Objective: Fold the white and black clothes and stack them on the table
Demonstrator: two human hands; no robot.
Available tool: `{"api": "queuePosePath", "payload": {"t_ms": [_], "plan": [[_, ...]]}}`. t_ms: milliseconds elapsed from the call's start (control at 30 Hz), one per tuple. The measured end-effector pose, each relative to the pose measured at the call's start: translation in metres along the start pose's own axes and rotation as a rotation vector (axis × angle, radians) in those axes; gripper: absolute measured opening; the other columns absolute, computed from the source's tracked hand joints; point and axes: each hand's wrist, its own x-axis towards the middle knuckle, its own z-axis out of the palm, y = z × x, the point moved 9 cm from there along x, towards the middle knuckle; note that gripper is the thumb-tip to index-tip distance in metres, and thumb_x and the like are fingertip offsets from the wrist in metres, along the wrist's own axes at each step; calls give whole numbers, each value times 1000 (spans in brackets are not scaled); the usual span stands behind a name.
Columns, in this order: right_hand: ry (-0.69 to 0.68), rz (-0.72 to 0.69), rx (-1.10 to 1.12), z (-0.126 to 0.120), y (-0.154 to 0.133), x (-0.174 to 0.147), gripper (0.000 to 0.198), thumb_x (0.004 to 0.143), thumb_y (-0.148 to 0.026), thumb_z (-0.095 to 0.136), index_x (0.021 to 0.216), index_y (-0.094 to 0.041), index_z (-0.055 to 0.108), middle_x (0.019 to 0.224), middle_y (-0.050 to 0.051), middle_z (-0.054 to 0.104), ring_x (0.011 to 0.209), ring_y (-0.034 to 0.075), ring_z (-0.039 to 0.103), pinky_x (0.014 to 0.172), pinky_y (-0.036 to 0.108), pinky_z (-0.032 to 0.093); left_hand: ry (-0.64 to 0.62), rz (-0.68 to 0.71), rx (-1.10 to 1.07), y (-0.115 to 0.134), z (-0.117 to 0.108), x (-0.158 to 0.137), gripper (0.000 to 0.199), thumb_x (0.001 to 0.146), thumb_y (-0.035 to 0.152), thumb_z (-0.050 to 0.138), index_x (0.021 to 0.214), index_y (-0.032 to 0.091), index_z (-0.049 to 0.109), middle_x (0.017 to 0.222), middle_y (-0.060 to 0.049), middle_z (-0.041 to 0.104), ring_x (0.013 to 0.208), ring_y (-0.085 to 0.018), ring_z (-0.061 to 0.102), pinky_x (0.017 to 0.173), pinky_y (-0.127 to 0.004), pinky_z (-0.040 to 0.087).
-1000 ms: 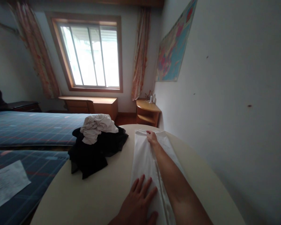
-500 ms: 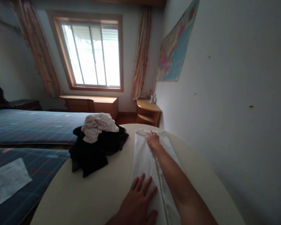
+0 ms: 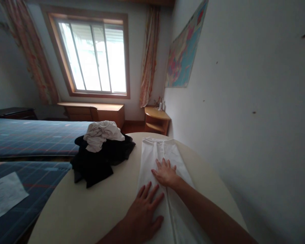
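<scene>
A long white garment lies spread on the round table, its wide end at the far side and a lengthwise seam or edge running toward me. I cannot make out which kind of clothing it is. My left hand rests flat on its near left part, fingers spread. Farther up, my right hand lies palm down near the middle of the cloth, fingers apart, holding nothing. Left of the garment sits a heap of black clothing with a crumpled pale garment on top.
The cream round table carries the clothes. To the left are beds with blue checked mattresses, one bearing a paper sheet. A white wall with a map rises on the right. A wooden corner shelf stands beyond the table.
My right hand has come back from the garment's far end to its middle, and its fingers have spread. My left hand stays flat on the cloth. The view has shifted slightly right.
</scene>
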Motion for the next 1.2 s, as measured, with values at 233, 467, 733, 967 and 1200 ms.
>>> {"api": "queuePosePath", "payload": {"t_ms": [233, 467, 733, 967, 1200], "plan": [[68, -98, 36, 15, 4, -13, 68, 97, -60, 24, 156, -30, 13, 164, 13, 1, 149, 37, -6, 111, 66, 2, 22, 15, 46, -1, -2, 1, 70, 89, 43, 56, 152, 32, 29, 164, -1, 12, 149, -35, 8, 120, -55, 15], [66, -43, 89, 11, 3, 21, 68, 96, -62, 22, 156, -31, 14, 165, 11, 0, 149, 34, -6, 112, 63, -3, 170, -77, 143, -21, -15, 7, 60, 90, 46, 55, 146, 29, 42, 158, -5, 32, 147, -30, 23, 120, -52, 20], [165, -59, 94, -8, 2, 62, 66, 96, -59, 26, 155, -28, 23, 164, 8, 10, 150, 30, 3, 115, 57, 3, 144, -122, 108, -33, -15, -6, 58, 92, 43, 51, 147, 29, 41, 157, -4, 33, 147, -27, 25, 120, -50, 20], [146, -130, 92, -7, 9, 25, 71, 99, -54, 22, 155, -12, 19, 163, 12, 11, 150, 25, 9, 118, 45, 10, 74, -78, 90, -31, -10, -10, 65, 92, 54, 48, 151, 32, 34, 162, -7, 20, 149, -33, 11, 119, -56, 14], [38, -204, 25, 11, 14, -63, 72, 98, -55, 26, 154, -11, 24, 162, 12, 15, 149, 30, 14, 118, 50, 15, 83, -41, 93, -29, -8, -10, 62, 94, 54, 47, 151, 34, 33, 162, -7, 22, 149, -34, 11, 118, -58, 15]]}}
